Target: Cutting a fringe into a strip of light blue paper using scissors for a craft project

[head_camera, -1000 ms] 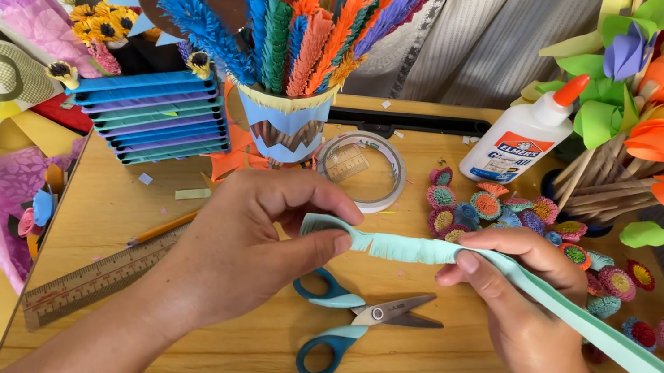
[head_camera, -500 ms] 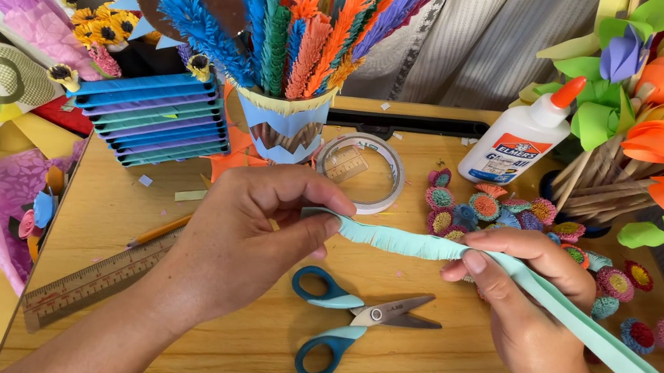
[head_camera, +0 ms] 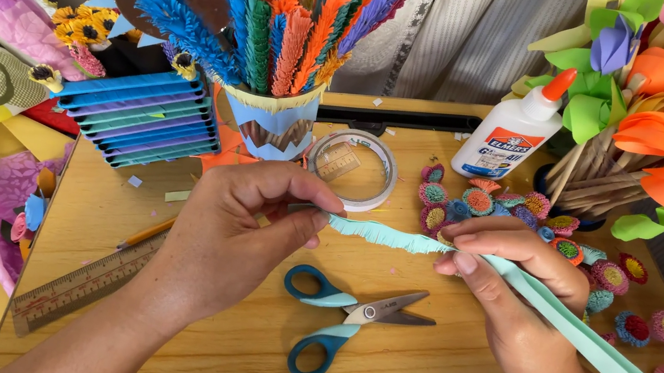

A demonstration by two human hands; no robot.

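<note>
Teal paper strip (head_camera: 396,238) between hands, scissors (head_camera: 351,313) below, tape roll (head_camera: 351,168) behind

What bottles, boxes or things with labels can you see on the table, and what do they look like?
Glue bottle: back of the table, right of the tape roll; white, upright, orange pointed cap, blue-and-orange label.
Ruler: front left edge, lying slanted; brown with printed marks.
Scissors: flat below the hands; blue handles, tiny mark on the blade, too small to tell.
No boxes or screens show.
</note>
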